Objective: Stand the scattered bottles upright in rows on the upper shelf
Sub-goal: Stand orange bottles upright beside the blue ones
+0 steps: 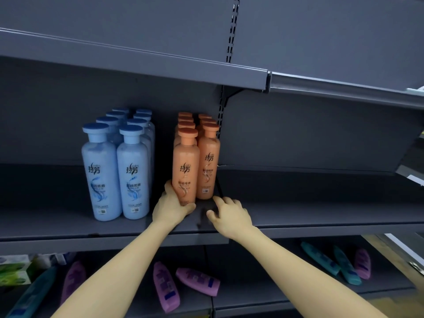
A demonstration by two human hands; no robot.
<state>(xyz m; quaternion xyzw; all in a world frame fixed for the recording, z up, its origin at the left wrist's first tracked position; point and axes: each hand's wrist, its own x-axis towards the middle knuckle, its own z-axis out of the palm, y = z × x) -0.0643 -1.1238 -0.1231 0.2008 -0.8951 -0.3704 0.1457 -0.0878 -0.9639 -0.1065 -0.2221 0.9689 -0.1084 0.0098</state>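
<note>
Two bare forearms cut off by bottom edge, left hand (171,208) gripping front orange bottle (185,167) at its base on upper shelf (321,216), right hand (229,213) spread and empty beside it, rear orange and blue bottles (115,168) mostly hidden, purple bottles (197,281) and teal bottles (320,258) lying blurred below.

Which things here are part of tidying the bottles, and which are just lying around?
Part of the job:
- orange bottles
- blue bottles
- purple bottles lying on the lower shelf
- teal bottles lying there too
- left hand, right hand

Just lying about:
- green packet, lower left
</note>
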